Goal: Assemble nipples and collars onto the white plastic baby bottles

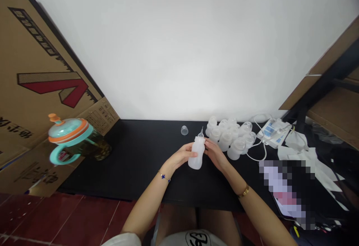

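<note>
A frosted white feeding bottle (197, 157) is held just above the black table, tilted slightly, with a long thin clear tip (201, 132) on its neck. My left hand (181, 156) wraps round the bottle's body from the left, thumb across the front. My right hand (214, 151) is closed at the bottle's neck from the right; some of its fingers are hidden behind it. A clear domed cap (184, 130) lies on the table beyond my left hand. Right of my hands stand several similar bottles (225, 140) in a close group, with clear caps on them.
A large jug (84, 137) with a turquoise handle and orange-rimmed lid stands at the left, by a cardboard box (42, 70). At the right are a white power strip (275, 131) with cables, white papers (316, 167) and a pixelated device (288, 193). A white wall backs the table (134, 163).
</note>
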The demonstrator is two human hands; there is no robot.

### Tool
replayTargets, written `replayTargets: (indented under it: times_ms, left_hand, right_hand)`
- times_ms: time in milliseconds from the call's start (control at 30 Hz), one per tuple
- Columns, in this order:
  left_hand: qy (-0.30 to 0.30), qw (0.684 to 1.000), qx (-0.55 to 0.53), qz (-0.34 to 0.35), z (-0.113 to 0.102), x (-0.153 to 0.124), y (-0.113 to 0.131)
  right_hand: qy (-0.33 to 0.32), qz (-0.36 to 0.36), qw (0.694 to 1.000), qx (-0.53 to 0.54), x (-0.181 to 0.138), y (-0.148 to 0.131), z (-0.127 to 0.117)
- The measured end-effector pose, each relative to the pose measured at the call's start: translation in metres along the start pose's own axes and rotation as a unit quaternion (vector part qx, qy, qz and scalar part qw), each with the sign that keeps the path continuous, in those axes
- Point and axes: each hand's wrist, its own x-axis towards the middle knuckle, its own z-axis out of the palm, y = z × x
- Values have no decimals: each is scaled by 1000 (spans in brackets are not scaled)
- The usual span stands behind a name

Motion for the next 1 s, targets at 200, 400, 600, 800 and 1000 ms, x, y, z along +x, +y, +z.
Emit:
replayTargets:
  times_ms: [200,400,600,800,1000]
  left_hand:
    - [-16,1000,1,-7,3,0,0]
    - [-4,1000,24,-13,4,-1,2]
    - [18,998,50,-27,5,-1,3]
    - [28,995,93,-3,8,0,4]
    - [30,988,151,25,11,-1,6]
  right_hand:
    - [-22,13,1000,-1,-2,-1,2]
    - [-13,10,1000,-5,-1,-1,1]
    - [-6,2,1000,-9,0,-2,1]
    - [13,-12,1000,-13,2,3,-1]
    - [25,-27,998,-50,2,5,-3]
